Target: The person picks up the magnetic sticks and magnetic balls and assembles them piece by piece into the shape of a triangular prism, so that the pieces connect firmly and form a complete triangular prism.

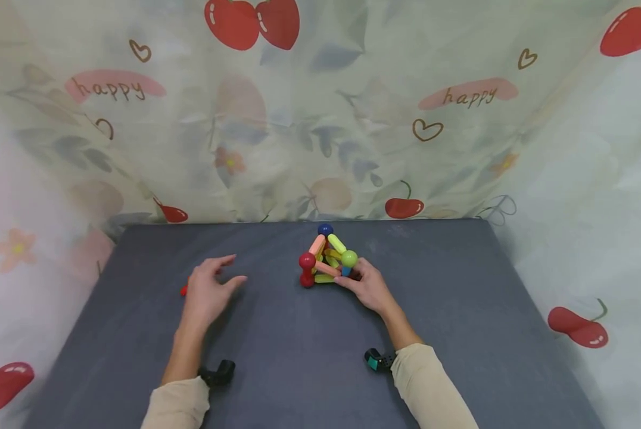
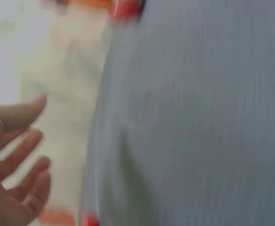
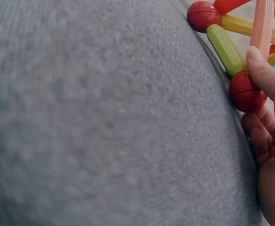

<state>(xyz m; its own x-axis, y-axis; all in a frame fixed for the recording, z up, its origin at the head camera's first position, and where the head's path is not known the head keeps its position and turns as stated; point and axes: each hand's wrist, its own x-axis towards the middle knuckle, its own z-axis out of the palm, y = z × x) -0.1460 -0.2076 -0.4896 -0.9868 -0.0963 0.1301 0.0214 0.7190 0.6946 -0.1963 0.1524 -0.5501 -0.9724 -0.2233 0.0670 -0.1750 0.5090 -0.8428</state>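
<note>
A magnetic ball-and-stick frame [image 1: 328, 269] stands at the back middle of the table. Blue, red and lime-green balls mark its corners, joined by pink, yellow and green sticks. My right hand [image 1: 373, 290] grips its lower right corner, thumb in front and fingers behind. In the right wrist view the thumb lies against a pink stick [image 3: 262, 28], just above a red ball [image 3: 247, 92] with fingers curled beneath. Off to the left, my left hand [image 1: 205, 295] is held apart from the frame, thumb and fingers spread with nothing between them. A small red piece [image 1: 183, 291] shows partly behind it.
Dark grey cloth covers the table [image 1: 299, 369], with a patterned curtain [image 1: 299, 149] along its back edge and both sides. Each wrist wears a black band; the left band's camera [image 1: 224, 372] juts out inward.
</note>
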